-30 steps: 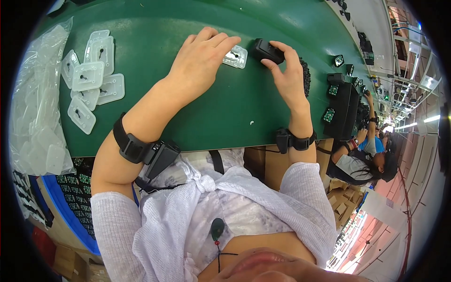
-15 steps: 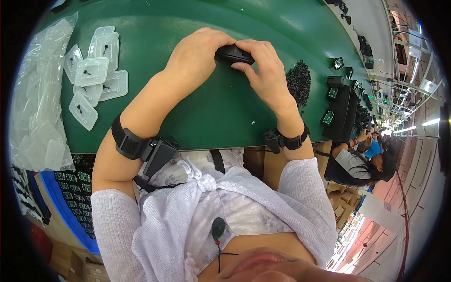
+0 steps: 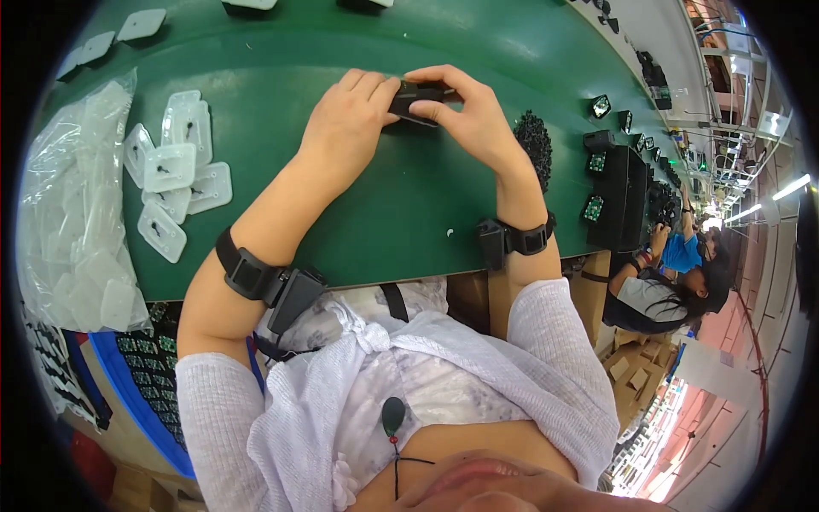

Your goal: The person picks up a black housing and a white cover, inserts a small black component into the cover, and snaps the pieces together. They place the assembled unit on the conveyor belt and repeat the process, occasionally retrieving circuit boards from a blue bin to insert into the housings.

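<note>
Bag of translucent pieces lies beside overlapping translucent plates on a green table; the left hand, fingers curled, grips one end of a black case, held between both hands, while the right hand pinches the other between thumb and fingers, near a black heap.

Casing between the left hand and right hand, over the table
A bag lies along the table's left end, overlapping loose covers just right of it; small parts lie heaped right of the right hand; farther right, circuit boards sit beside a box. Below the near left edge, a tray holds more boards.
</note>
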### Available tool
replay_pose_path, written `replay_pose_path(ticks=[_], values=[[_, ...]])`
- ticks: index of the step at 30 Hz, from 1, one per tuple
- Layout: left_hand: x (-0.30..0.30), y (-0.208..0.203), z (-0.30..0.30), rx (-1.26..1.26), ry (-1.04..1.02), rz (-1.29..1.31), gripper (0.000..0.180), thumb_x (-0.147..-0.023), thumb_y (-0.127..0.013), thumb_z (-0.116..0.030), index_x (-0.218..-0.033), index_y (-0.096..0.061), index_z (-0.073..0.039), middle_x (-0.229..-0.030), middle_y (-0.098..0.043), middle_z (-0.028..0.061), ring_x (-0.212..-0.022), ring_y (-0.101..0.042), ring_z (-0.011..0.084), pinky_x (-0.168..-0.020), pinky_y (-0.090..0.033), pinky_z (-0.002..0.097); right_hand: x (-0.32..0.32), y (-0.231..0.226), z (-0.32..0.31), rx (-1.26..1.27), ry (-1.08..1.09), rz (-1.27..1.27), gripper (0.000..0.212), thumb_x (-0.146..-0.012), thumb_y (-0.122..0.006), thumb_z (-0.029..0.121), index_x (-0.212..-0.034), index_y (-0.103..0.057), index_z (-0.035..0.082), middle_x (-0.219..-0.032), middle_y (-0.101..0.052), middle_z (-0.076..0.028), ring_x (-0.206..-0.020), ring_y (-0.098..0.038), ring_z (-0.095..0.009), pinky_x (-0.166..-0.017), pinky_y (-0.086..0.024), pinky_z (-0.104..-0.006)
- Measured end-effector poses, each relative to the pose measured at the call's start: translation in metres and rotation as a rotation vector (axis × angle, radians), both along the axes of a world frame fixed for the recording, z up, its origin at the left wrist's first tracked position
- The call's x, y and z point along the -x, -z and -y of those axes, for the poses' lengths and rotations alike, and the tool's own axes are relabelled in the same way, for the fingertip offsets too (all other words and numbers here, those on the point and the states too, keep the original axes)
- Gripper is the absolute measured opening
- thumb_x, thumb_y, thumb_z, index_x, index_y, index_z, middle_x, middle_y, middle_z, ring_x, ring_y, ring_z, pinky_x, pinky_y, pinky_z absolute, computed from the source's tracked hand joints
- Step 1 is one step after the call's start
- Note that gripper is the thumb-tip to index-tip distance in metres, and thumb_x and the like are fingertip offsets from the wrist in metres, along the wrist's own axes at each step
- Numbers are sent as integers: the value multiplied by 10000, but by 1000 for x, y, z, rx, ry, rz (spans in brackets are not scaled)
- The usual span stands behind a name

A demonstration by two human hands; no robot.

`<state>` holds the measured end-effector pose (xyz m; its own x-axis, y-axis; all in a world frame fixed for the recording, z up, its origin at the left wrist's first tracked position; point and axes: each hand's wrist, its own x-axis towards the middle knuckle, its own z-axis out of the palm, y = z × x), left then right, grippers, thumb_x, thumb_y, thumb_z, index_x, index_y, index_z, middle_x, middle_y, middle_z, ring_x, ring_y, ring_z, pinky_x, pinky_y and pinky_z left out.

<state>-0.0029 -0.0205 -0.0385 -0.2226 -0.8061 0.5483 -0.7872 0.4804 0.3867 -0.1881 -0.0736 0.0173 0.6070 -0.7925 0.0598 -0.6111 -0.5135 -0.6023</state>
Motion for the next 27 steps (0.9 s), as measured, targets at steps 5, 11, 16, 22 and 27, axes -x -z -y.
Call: replay_pose_path(ticks=[5,11,16,22,27], values=[[-3,-21,-2,-581,-8,-823,236,-937,-620,-177,-1071,-587,14,-857,-672,131,-725,-657,201,-646,-516,307,-11,0,-20,-435,171,787,392,-967,-606,195,-1300,-525,5,-1223,-631,-104,-1100,-583,-177,-949,-470,-334],[1,-22,-9,-669,141,-1232,246,-985,-566,-199,-1035,-576,42,-798,-677,110,-645,-647,113,-570,-495,242,-22,0,-31,-378,186,860,439,-939,-633,150,-1317,-494,-24,-1273,-595,-150,-1162,-566,-206,-1031,-415,-357],[7,-27,-12,-743,185,-1295,255,-987,-561,-193,-1039,-553,57,-863,-666,122,-676,-660,143,-611,-529,250,-17,5,-28,-356,227,851,422,-933,-647,156,-1291,-509,-19,-1223,-614,-143,-1147,-562,-199,-1022,-415,-351],[12,-21,-10,-675,199,-1460,297,-988,-556,-180,-1145,-510,67,-975,-637,135,-757,-665,166,-677,-555,266,-32,11,-28,-508,401,984,428,-936,-648,176,-1297,-502,-1,-1177,-623,-110,-1078,-581,-173,-968,-446,-323],[15,-11,-14,-622,63,-1310,386,-961,-599,-187,-1230,-480,62,-980,-629,127,-778,-651,162,-685,-538,281,-30,-10,40,-253,227,736,426,-913,-670,154,-1299,-563,8,-1103,-625,-42,-994,-572,-117,-867,-459,-258]])
